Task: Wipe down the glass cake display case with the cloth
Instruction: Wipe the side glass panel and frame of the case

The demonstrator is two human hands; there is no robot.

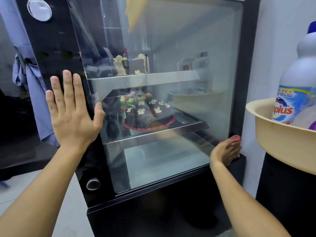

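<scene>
wall [280,31]: pale, right | floor [71,211]: light tiles | lighting: soft, even

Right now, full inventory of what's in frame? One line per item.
display case: 1, black frame with glass panels, centre
round cake: 1, dark with white and coloured decorations, on a red-rimmed board, middle shelf
cake slices: 2, dark with cream frosting, upper shelf
yellow cloth: 1, hanging at the top of the case
basin: 1, beige, right of the case
bottle: 1, white with blue label, standing in the basin
knob: 1, black and silver, lower left corner of the case
left hand: flat, fingers straight, pressed on the left side panel
right hand: at the lower right corner of the glass front, fingers around something red
</scene>
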